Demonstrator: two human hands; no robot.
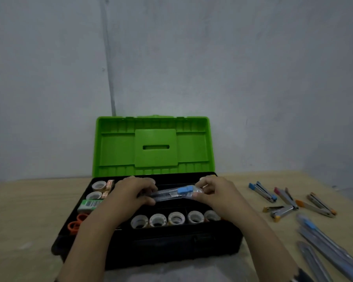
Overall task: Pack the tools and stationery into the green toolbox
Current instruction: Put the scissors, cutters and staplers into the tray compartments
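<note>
- We see the green toolbox (pixel 151 237) open on the bench (pixel 25 210), its green lid (pixel 151 145) standing upright against the wall behind.
- Both hands hover over the middle of the black tray, holding a utility knife (pixel 171 194) in a clear wrapper between them; the knife lies roughly level, left to right, with its blue slider toward our right.
- Left hand (pixel 130 192): grip curled round the left end of the knife, thumb underneath, fingers over the top.
- Right hand (pixel 214 192): grip pinching the right end of the knife with thumb and fingertips, just beyond the blue slider.
- We cannot tell whether the knife touches the tray or sits just above it.
- In the front compartment, a row of tape rolls (pixel 175 218) stands side by side, just below the hands.
- At the tray's left: two more tape rolls (pixel 98 186) at the back, a green-and-white box (pixel 90 204) in front of them, and orange-handled scissors (pixel 77 221) nearest us, partly hidden by the left forearm.
- On the bench to the right, well apart from the toolbox: a loose cluster of staplers (pixel 287 202) with coloured ends, and nearer us several more wrapped utility knives (pixel 322 247) lying diagonally.
</note>
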